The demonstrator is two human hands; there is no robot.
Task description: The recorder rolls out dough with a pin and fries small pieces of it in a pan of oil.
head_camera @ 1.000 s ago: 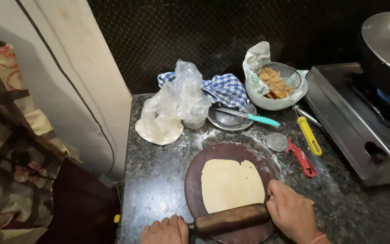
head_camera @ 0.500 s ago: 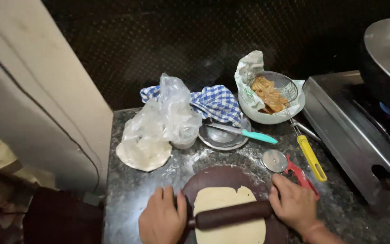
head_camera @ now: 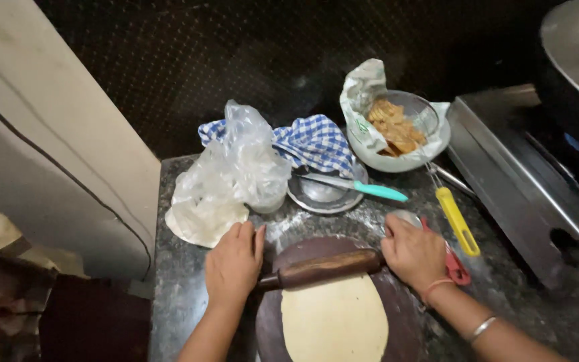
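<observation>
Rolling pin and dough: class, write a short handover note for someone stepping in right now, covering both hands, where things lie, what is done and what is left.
Left hand and right hand press flat on the ends of the wooden rolling pin, at the far edge of the dough.
Dough lies on the round dark board, on the stone counter.
Done: dough rolled into a thin, roughly round sheet.
Left: any further thinning; nothing more can be judged.

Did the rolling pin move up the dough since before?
Yes. The rolling pin has rolled away from the person, from the near edge of the dough to its far edge on the round board.
</observation>
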